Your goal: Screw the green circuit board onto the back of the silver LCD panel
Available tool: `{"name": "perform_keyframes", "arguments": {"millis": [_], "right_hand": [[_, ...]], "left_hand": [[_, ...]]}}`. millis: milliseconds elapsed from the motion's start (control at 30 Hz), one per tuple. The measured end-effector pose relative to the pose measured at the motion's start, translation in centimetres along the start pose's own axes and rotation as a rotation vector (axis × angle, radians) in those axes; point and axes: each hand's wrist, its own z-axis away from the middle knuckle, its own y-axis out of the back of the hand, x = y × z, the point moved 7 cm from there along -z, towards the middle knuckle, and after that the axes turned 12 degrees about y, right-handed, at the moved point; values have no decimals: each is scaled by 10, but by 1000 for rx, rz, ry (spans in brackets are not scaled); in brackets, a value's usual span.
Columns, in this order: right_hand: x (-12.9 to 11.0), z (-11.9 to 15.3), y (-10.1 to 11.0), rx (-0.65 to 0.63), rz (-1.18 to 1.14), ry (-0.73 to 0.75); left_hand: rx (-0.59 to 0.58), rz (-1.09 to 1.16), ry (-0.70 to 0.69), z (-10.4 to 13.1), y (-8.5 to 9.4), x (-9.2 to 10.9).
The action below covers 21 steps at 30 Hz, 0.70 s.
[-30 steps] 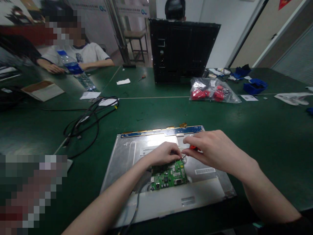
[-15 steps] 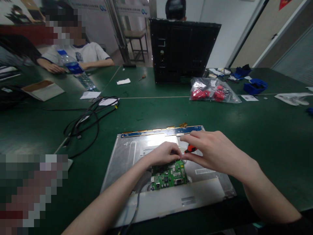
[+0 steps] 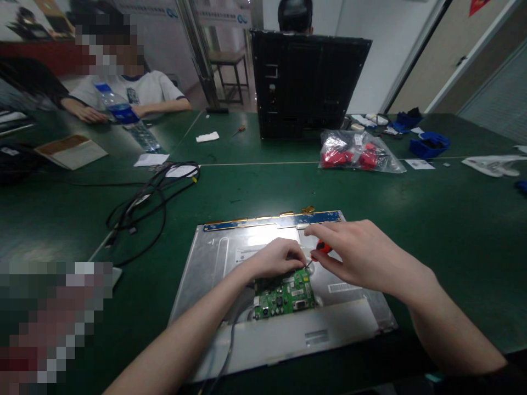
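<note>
A green circuit board (image 3: 284, 296) sits on the metal back of a display panel (image 3: 209, 263) in front of me. My right hand (image 3: 362, 253) holds a screwdriver (image 3: 323, 247) with a red and black handle. Its thin shaft slants down to the board's upper right corner. Fingers curled, my left hand (image 3: 278, 258) is closed at that same corner, beside the screwdriver's tip. Whatever lies between its fingertips is too small to make out. A blue strip board (image 3: 242, 224) runs along the panel's far edge, and a grey cable (image 3: 231, 343) passes over its near side.
Black cables (image 3: 160, 192) lie coiled on the green table (image 3: 255, 189) to the left, near a water bottle (image 3: 127, 118). Ahead stand a large black display (image 3: 308, 82) and a plastic bag (image 3: 358, 153) with red items. One person sits across at the left; another head shows behind the display.
My right fingers have drawn slightly back to the right from my left fingertips, with the screwdriver. Its shaft now shows between the hands. My left hand stays in place.
</note>
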Motion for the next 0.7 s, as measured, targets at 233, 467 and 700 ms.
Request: {"name": "perform_keyframes", "arguments": {"millis": [233,467,700], "right_hand": [[-4,2,1,-7,-97,42],[1,-1,2,-3,-17,-16],[1,-1,1,-6,-48,-5]], "left_hand": [[-3,8,-6,-1,-1,-1],[-1,-39,-1,1,0,4],[4,8,11,1,1,3]]}}
